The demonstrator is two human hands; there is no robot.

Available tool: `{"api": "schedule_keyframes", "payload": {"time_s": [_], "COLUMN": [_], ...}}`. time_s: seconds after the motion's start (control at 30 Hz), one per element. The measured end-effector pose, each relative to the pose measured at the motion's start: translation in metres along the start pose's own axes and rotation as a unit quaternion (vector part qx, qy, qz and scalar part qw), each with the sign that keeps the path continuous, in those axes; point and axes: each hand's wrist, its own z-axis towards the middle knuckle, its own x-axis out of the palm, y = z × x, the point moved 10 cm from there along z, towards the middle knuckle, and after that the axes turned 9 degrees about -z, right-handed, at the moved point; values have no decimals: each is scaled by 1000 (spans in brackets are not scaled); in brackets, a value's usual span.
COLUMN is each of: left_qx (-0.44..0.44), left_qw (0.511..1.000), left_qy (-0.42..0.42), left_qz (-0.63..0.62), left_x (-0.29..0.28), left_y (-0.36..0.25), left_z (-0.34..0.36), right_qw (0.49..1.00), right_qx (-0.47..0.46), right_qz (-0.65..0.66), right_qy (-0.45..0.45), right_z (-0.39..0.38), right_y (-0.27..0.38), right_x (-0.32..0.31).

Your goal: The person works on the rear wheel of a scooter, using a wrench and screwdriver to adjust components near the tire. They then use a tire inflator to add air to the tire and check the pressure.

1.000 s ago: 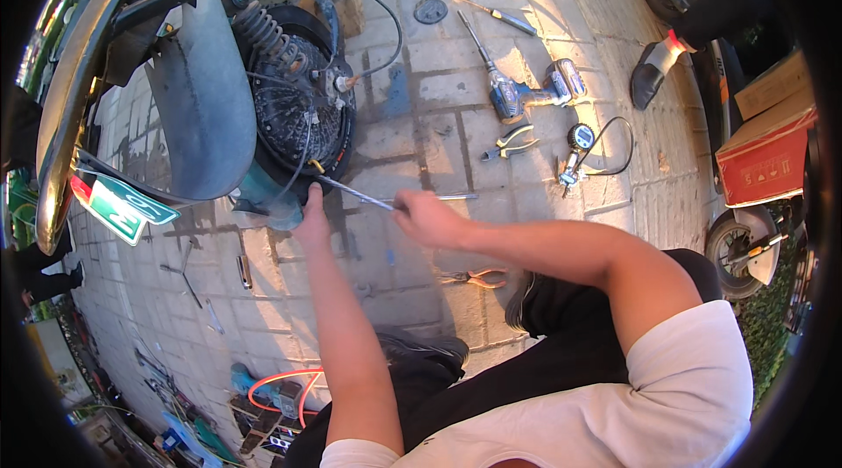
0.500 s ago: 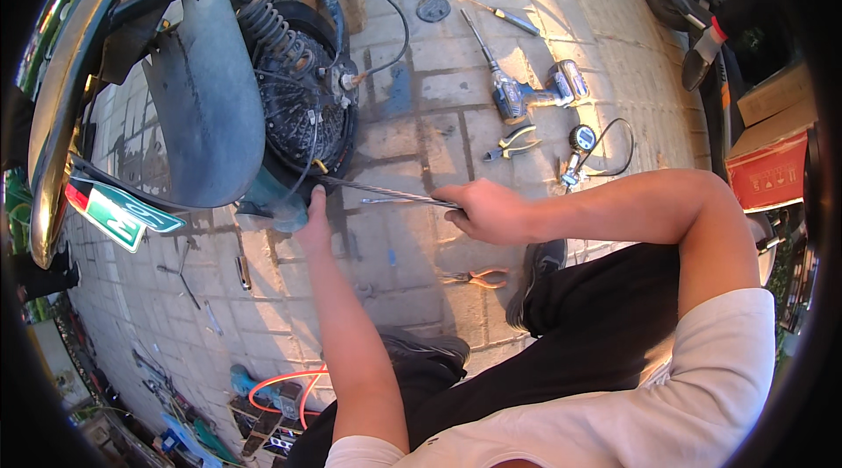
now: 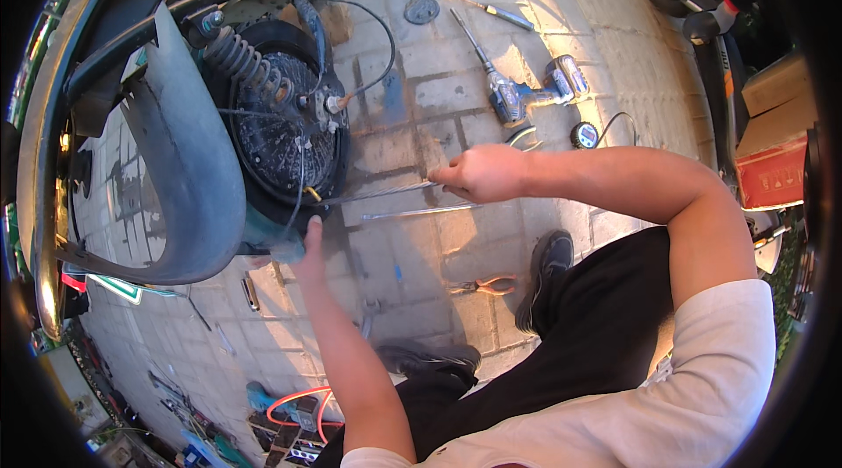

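My right hand (image 3: 481, 173) is closed round a long metal tyre lever (image 3: 377, 194). The lever's far end meets the lower edge of a black scooter wheel (image 3: 289, 135), close to a yellow-capped valve (image 3: 313, 193). At the bottom of that wheel, my left hand (image 3: 307, 250) grips the tyre (image 3: 272, 221), thumb on the near side. Its other fingers are mostly hidden. Teal colour shows about the tyre there. A second thin metal bar (image 3: 419, 213) lies on the paving just below the lever.
A grey mudguard (image 3: 189, 152) and coil spring (image 3: 250, 64) flank the wheel. Across the paving lie a blue cordless impact driver (image 3: 526, 95), a screwdriver (image 3: 504, 15), a round gauge (image 3: 584, 135) and orange-handled pliers (image 3: 484, 285). A red carton (image 3: 770, 178) stands at right.
My right hand and the lever have shifted slightly up and left. My left hand stays at the tyre's bottom. The mudguard and frame sit lower in view, partly through head movement.
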Motion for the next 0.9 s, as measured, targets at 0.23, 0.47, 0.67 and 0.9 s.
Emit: {"api": "schedule_keyframes", "payload": {"time_s": [0.23,0.47,0.67,0.9], "left_qx": [-45,-41,-54,16], "left_qw": [999,998,988,977], "left_qy": [23,41,81,-3], "left_qz": [8,-5,119,213], "left_x": [0,-4,-5,-5], "left_y": [-10,10,-9,-43], "left_z": [-4,2,1,-2], "right_qw": [997,992,959,960], "right_qx": [-62,-95,-110,-48], "right_qz": [-39,-82,-255,-264], "right_qy": [-8,-31,-64,-86], "right_z": [18,30,60,64], "right_y": [-18,-24,-47,-52], "right_x": [-12,-41,-78,-84]}}
